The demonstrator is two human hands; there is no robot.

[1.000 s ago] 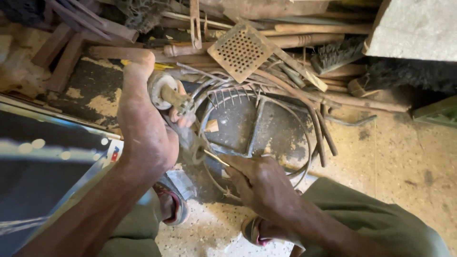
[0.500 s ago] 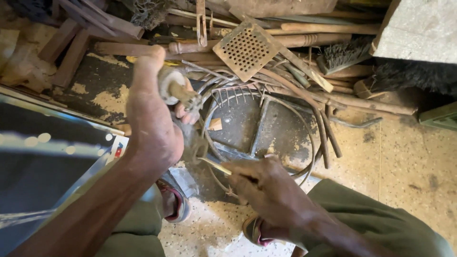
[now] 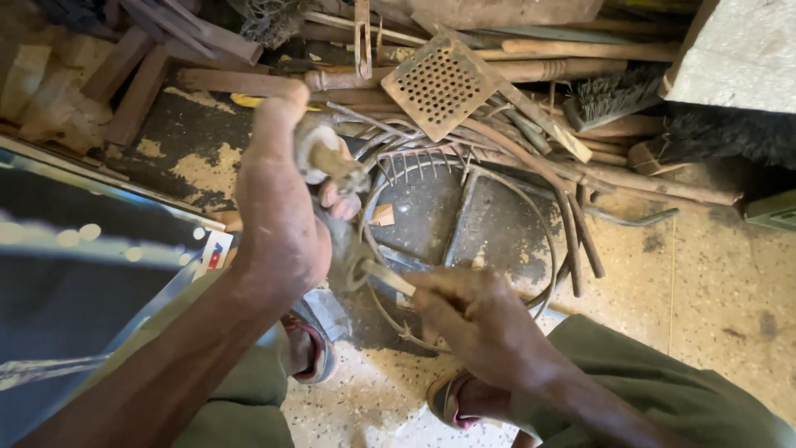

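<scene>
My left hand (image 3: 278,207) is raised at centre left, its fingers closed round a dusty grey bundle wrapped on a short wooden stick (image 3: 327,162). A grey strand runs down from the bundle to a thin pale stick (image 3: 388,278). My right hand (image 3: 477,323) grips that thin stick low in the middle. Both hands hover over a round wire frame (image 3: 464,224) that lies on the floor, with a dark plate under it. My two feet in sandals (image 3: 311,348) show below the hands.
A perforated square metal sheet (image 3: 438,85) leans on a pile of wooden poles (image 3: 539,70) and bent rods at the top. A stiff brush (image 3: 618,95) lies at upper right beside a grey block (image 3: 742,50). A shiny glass-like panel (image 3: 75,274) stands at left.
My left hand has lifted the wrapped bundle a little higher and nearer the camera. My right hand keeps its hold on the thin stick and has shifted slightly lower.
</scene>
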